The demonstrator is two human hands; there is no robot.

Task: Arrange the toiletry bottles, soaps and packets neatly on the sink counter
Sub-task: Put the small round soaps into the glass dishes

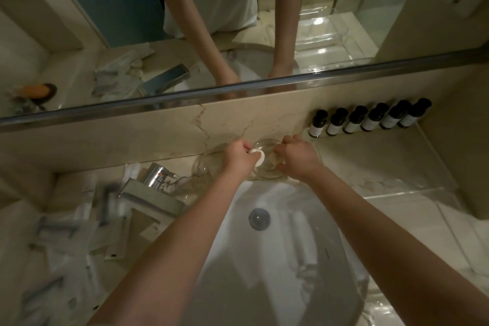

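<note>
Basin (277, 246), white and glossy, fills the lower middle. Crinkly clear packets (66, 233) lie heaped on the marble table (383, 164) at lower left, by the chrome tap (156, 180). At centre the left hand (238, 157) pinches a small round white soap (258, 156) over a clear glass dish (267, 171), whose rim the right hand (297, 157) grips with curled fingers. Best to steady the slick dish and lower the soap flat into its middle. Six dark bottles (371, 120) stand in a row at right.

Dim, warm light; glare glints on the tap (156, 176), packets (66, 233) left of it blurred, edges bowed.
</note>
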